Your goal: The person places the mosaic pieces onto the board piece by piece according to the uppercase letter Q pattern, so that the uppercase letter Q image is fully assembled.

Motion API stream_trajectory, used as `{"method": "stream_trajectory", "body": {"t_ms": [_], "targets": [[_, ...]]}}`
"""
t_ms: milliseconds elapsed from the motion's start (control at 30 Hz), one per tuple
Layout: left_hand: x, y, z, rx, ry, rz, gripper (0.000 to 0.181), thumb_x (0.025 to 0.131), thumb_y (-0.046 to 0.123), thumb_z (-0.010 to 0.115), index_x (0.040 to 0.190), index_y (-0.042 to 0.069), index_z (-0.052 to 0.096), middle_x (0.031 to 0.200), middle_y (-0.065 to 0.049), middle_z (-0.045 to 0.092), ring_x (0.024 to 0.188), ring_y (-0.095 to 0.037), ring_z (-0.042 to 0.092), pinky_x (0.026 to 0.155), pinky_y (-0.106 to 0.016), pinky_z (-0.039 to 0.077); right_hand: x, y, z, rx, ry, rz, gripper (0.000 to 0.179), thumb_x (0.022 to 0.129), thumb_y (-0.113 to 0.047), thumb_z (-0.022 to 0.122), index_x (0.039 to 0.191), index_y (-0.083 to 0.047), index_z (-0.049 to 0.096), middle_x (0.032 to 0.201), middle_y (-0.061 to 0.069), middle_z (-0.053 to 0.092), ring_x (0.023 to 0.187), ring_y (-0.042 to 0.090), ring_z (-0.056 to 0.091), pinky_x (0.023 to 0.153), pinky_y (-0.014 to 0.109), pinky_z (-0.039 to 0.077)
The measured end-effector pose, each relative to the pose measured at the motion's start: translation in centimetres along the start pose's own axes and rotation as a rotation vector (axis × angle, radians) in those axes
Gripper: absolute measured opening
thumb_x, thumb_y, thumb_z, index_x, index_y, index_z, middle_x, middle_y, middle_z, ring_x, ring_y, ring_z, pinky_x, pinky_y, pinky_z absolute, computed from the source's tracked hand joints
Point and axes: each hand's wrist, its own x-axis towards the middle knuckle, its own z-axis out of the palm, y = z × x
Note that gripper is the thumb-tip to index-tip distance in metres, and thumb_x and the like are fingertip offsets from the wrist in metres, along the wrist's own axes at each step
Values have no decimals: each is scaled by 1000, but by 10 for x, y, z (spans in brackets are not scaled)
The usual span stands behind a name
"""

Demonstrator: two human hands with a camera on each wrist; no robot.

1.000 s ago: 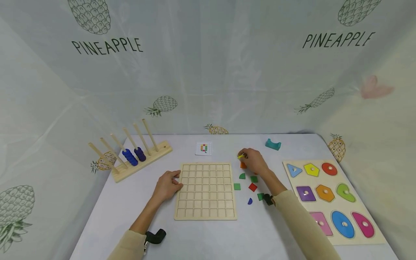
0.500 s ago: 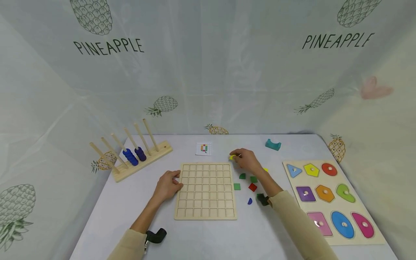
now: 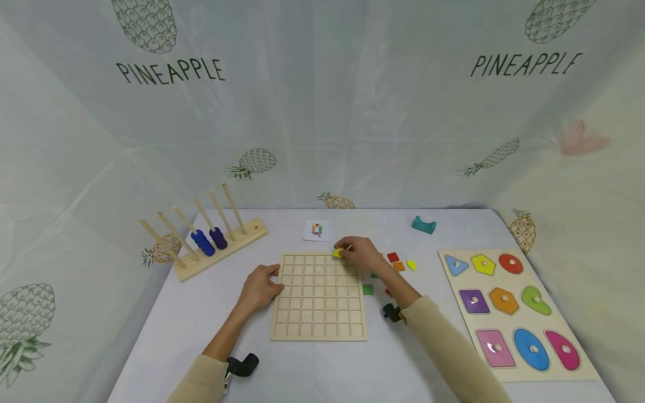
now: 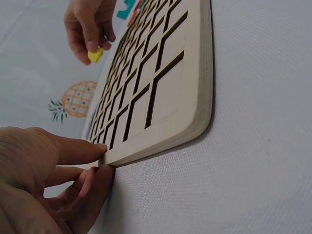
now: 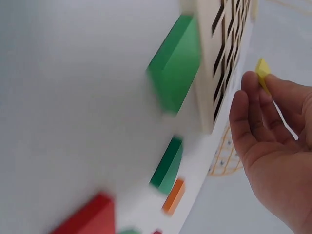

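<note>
In the head view, a square wooden grid board lies flat on the table. My left hand grips its left edge; in the left wrist view the thumb lies on the rim and the other fingers sit against the side. Above the board's far edge, my right hand pinches a small yellow piece between thumb and fingers. The right wrist view shows this yellow piece held clear of the board. A green square lies by the board's right edge, and a pattern card beyond its far edge.
Loose pieces lie right of the board: a red one, an orange one, a yellow one; the right forearm covers others. A peg stand stands at left, a shape puzzle at right, a teal curved block behind.
My right hand has carried the yellow piece leftward from the loose pieces to the board's far edge, uncovering red, orange and yellow pieces. The left hand has stayed on the board.
</note>
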Motion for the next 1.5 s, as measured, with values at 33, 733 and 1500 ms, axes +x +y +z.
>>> {"method": "stream_trajectory", "body": {"t_ms": [33, 733, 1500], "targets": [[0, 0, 0, 0, 0, -1, 60, 80, 11, 80, 135, -3, 60, 112, -11, 65, 73, -10, 64, 64, -30, 49, 1, -2, 3, 4, -12, -5, 18, 97, -14, 66, 112, -12, 74, 104, 3, 70, 90, 16, 67, 81, 34, 53], [0, -1, 0, -28, -8, -24, 58, 81, 10, 79, 135, -2, 60, 112, -12, 65, 78, -12, 66, 67, -31, 50, 14, -38, 41, 67, -197, -117, 13, 96, -17, 68, 106, -15, 75, 94, -6, 71, 82, 8, 64, 75, 30, 52], [1, -2, 0, -45, -10, -29, 58, 80, 9, 78, 134, -2, 61, 111, -11, 64, 77, -12, 66, 66, -31, 50, 20, -42, 49, -99, -188, -160, 12, 95, -11, 68, 100, -13, 78, 91, -5, 70, 83, 9, 58, 76, 28, 50]]}}
